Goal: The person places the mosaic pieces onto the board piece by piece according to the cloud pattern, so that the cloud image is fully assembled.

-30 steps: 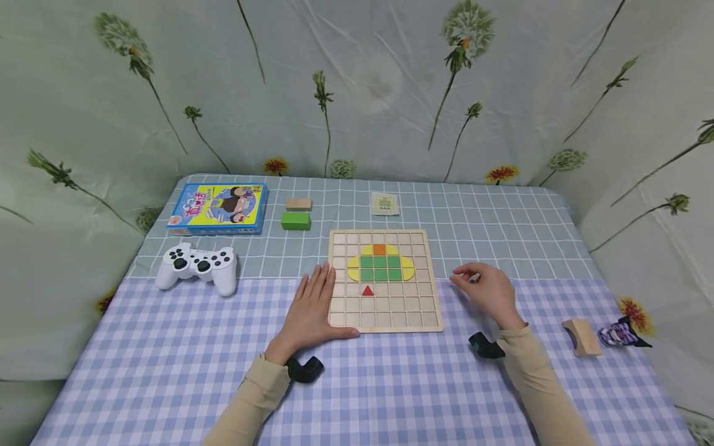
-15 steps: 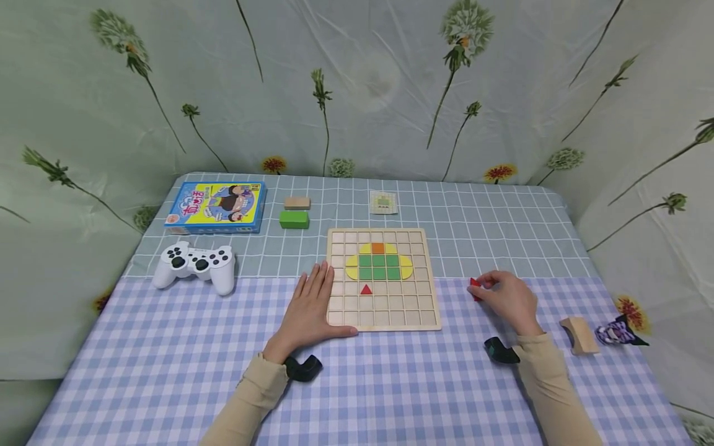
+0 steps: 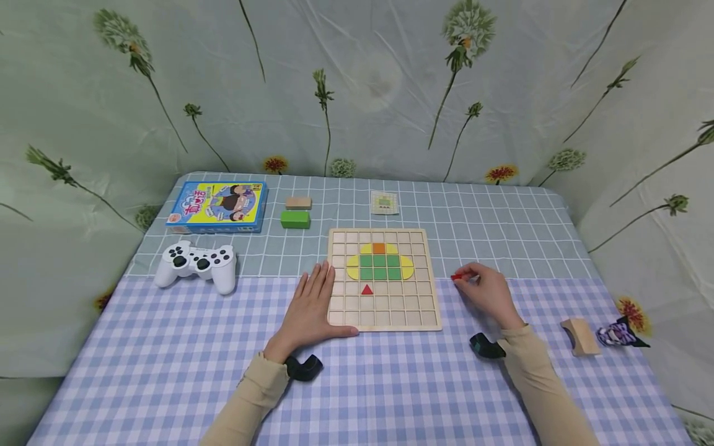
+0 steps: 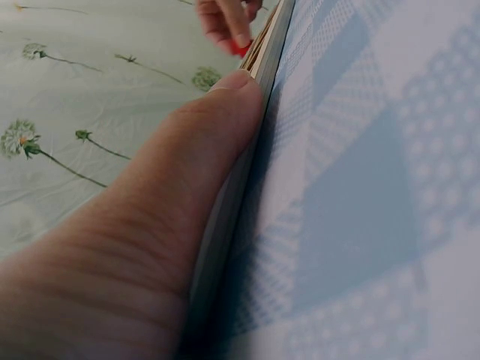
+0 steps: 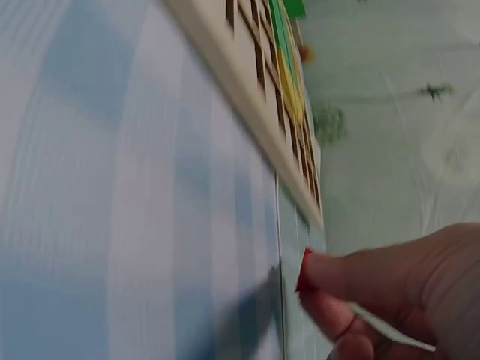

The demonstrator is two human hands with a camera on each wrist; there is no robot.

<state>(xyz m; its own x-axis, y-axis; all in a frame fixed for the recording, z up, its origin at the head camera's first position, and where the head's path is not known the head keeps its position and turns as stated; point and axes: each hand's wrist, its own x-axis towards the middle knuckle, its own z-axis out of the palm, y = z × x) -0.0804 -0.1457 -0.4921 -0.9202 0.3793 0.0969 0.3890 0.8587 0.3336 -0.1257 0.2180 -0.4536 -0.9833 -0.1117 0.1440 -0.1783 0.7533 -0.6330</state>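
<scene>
A square wooden grid board [image 3: 390, 319] lies mid-table. Set in its cells are green squares [image 3: 380, 266], yellow curved pieces [image 3: 408, 267], an orange square [image 3: 379, 248] and one red triangle [image 3: 367, 290]. My left hand [image 3: 309, 310] lies flat with fingers along the board's left edge, its thumb [image 4: 202, 127] along the near edge. To the right of the board, my right hand [image 3: 489, 294] pinches a small red piece [image 5: 304, 271] between thumb and fingertips, above the cloth. Most of that piece is hidden by the fingers.
A small pattern card [image 3: 384, 202] lies behind the board. At the left are a boxed game [image 3: 217, 207], a white game controller [image 3: 196, 266], a green block [image 3: 295, 219] and a wooden block [image 3: 298, 203]. A wooden arch block [image 3: 581, 337] and a purple-black figure [image 3: 620, 333] lie far right.
My right hand first moved right, away from the board, and a red piece showed in its fingers. It has since come back left toward the board with it. My left hand has stayed put.
</scene>
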